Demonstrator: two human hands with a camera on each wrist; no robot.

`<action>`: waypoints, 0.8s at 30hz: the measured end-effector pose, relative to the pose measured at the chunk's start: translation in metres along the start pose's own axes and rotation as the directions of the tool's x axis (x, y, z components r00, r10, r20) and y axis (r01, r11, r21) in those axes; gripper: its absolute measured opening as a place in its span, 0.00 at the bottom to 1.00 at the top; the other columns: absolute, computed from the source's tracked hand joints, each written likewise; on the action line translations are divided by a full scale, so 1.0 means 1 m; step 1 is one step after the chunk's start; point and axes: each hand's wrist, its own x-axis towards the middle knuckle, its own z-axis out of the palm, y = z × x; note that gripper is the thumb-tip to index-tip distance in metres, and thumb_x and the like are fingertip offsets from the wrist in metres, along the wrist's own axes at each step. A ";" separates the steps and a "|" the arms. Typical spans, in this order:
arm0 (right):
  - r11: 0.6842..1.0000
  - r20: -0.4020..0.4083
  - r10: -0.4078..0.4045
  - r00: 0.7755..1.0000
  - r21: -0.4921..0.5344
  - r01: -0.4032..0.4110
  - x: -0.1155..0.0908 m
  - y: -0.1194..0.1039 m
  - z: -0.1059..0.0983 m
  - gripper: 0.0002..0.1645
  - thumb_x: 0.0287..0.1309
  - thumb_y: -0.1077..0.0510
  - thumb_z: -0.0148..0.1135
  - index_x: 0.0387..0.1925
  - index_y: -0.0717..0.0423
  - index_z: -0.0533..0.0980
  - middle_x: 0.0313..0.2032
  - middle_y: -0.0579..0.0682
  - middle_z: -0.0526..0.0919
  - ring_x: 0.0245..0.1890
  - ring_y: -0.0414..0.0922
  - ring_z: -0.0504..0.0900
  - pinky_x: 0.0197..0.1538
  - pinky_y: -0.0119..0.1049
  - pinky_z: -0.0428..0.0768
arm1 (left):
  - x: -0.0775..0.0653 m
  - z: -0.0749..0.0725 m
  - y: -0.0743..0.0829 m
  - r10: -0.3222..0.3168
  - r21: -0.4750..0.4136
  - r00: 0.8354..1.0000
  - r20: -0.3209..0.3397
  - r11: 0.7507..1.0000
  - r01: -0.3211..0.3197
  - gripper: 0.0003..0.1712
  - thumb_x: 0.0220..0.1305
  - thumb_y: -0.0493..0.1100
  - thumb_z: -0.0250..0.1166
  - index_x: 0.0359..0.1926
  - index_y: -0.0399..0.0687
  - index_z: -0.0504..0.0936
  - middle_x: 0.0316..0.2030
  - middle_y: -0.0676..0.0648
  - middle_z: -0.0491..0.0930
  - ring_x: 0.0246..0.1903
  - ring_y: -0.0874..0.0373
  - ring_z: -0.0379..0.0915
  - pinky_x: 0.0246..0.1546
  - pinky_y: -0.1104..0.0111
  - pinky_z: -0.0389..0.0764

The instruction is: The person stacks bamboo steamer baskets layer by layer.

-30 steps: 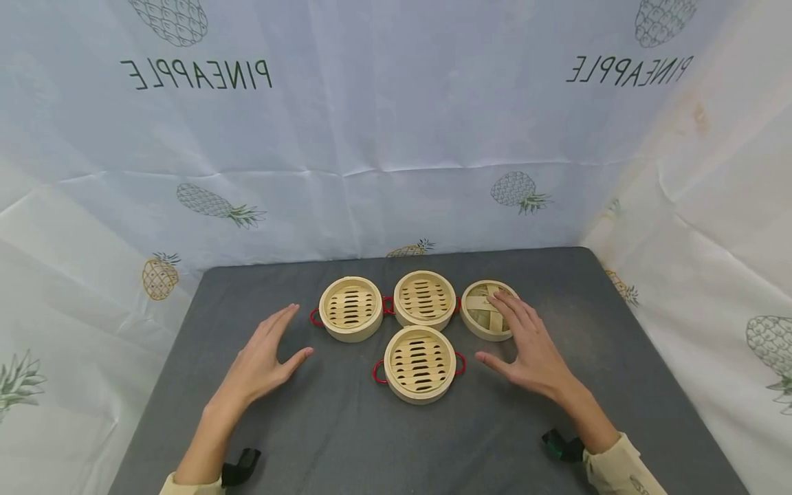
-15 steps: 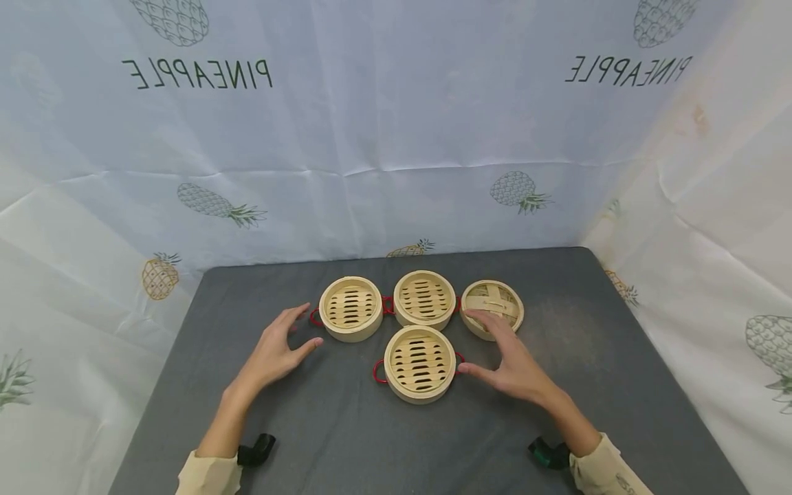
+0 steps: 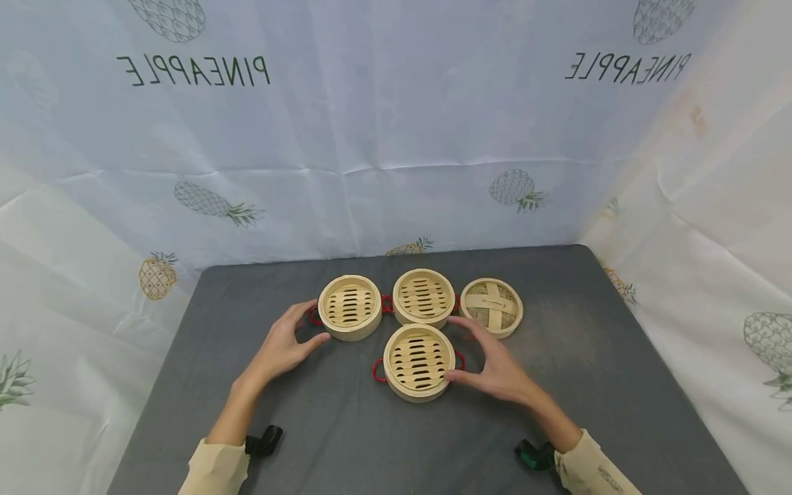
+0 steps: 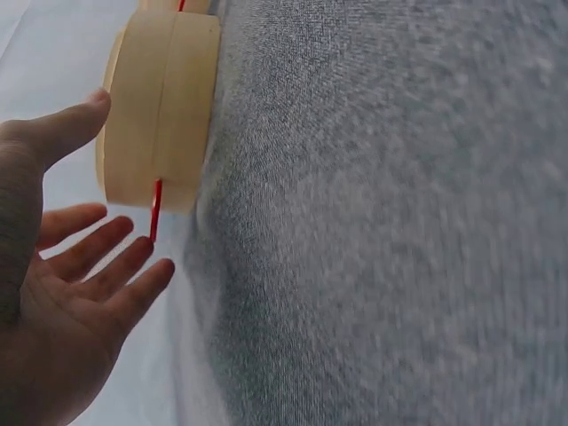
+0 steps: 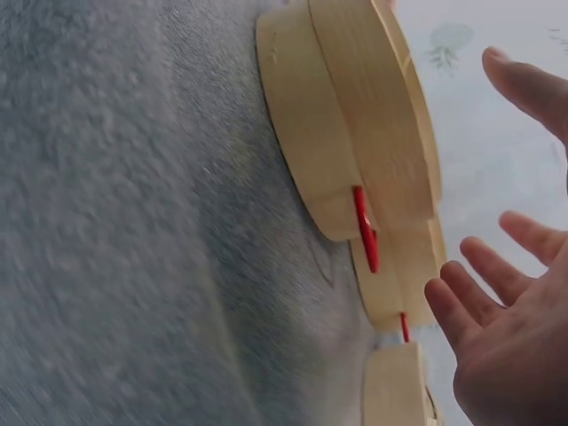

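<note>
Flanking the left bamboo steamer (image 3: 350, 308), the left hand (image 3: 280, 347) is loose, fingers spread by its red handle (image 4: 156, 211), not gripping; can't tell if it's touching. Next over on the grey surface (image 3: 359, 440), the front steamer (image 3: 419, 362) sits nearer the person than the back steamer (image 3: 423, 297). The right hand (image 3: 495, 371) is relaxed too, beside the front one's right side, contact unclear. Far right's a cross-strapped lid (image 3: 491, 306).

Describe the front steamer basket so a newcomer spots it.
On the grey table, three round bamboo pieces form a back row. Just in front of the middle one sits the slatted, red-handled steamer basket. It alone stands outside that row.
</note>
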 end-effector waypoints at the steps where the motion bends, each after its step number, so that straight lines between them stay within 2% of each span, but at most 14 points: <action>1: 1.000 0.005 -0.002 1.000 0.010 0.002 0.001 0.001 0.001 0.58 0.55 0.48 0.85 0.82 0.48 0.64 0.77 0.49 0.72 0.70 0.57 0.77 0.69 0.56 0.79 | 0.001 0.000 0.001 0.003 -0.007 1.000 0.001 1.000 -0.003 0.47 0.66 0.46 0.80 0.79 0.36 0.69 0.72 0.31 0.74 0.72 0.33 0.74 0.68 0.41 0.82; 6: 0.998 0.028 -0.006 1.000 0.069 0.004 0.003 0.003 0.007 0.60 0.55 0.49 0.85 0.83 0.52 0.62 0.77 0.54 0.72 0.72 0.57 0.76 0.70 0.52 0.80 | 0.007 0.001 0.001 0.006 -0.042 1.000 0.013 0.999 -0.005 0.49 0.66 0.46 0.80 0.80 0.35 0.67 0.73 0.30 0.73 0.73 0.32 0.72 0.70 0.42 0.80; 12: 0.994 0.064 0.004 0.998 0.106 -0.011 0.002 0.006 0.017 0.63 0.52 0.45 0.86 0.84 0.49 0.61 0.77 0.51 0.73 0.72 0.53 0.78 0.71 0.46 0.81 | 0.010 0.005 -0.001 -0.001 -0.064 1.000 0.021 0.998 0.002 0.52 0.66 0.47 0.80 0.81 0.33 0.63 0.74 0.29 0.71 0.74 0.32 0.71 0.70 0.41 0.80; 18: 0.998 0.070 0.006 0.998 0.064 -0.011 0.004 0.007 0.025 0.67 0.48 0.39 0.88 0.84 0.44 0.60 0.75 0.46 0.73 0.69 0.48 0.80 0.68 0.47 0.81 | 0.013 0.008 -0.003 -0.002 -0.086 1.000 0.009 0.996 0.003 0.53 0.65 0.48 0.81 0.82 0.34 0.63 0.73 0.29 0.71 0.73 0.32 0.72 0.71 0.41 0.79; 24: 0.999 0.062 0.022 0.998 0.035 -0.025 0.005 0.007 0.033 0.71 0.44 0.37 0.89 0.84 0.41 0.59 0.77 0.45 0.70 0.73 0.48 0.76 0.70 0.55 0.79 | 0.014 0.010 -0.005 -0.002 -0.111 1.000 0.008 0.994 0.003 0.53 0.65 0.47 0.81 0.82 0.35 0.63 0.72 0.29 0.72 0.73 0.33 0.72 0.72 0.45 0.78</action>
